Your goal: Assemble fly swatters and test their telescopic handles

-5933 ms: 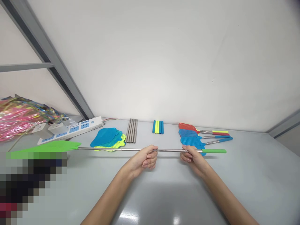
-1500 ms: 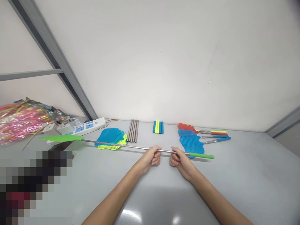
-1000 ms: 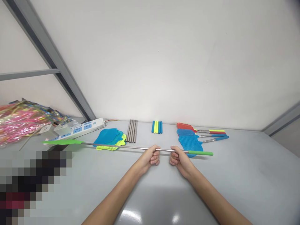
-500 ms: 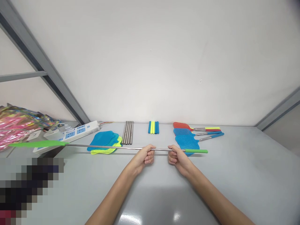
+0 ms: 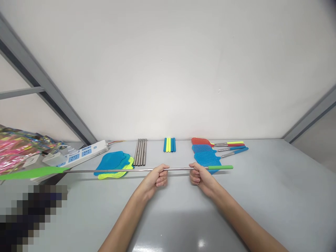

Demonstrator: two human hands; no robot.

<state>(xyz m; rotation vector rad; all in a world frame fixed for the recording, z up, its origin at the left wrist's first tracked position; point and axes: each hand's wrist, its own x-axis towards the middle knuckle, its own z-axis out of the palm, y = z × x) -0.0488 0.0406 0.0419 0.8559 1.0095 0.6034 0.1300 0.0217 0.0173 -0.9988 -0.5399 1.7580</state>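
Observation:
A green fly swatter [image 5: 178, 169] with a long thin metal rod lies level across the view, raised over the table. My left hand [image 5: 156, 178] is closed around the middle of the rod. Nearer the green grip [image 5: 220, 167], my right hand [image 5: 201, 177] is closed on the rod too, with a stretch of bare metal between the two fists. The green swatter head [image 5: 34, 172] reaches the left edge of the picture. Behind the rod are loose blue and yellow swatter heads [image 5: 111, 161] on the left and blue assembled fly swatters [image 5: 207, 159] on the right.
Several metal tubes [image 5: 140, 152] and several blue and yellow grips [image 5: 169, 144] lie along the wall. A red swatter [image 5: 202, 141] is at the back right. A power strip [image 5: 84, 154] and plastic-wrapped goods [image 5: 18, 150] stand at the left. A pixelated patch covers the lower left.
My left hand has moved left along with the swatter head, while my right hand stays near the grip. The rod looks longer, and the gap between my hands is wider.

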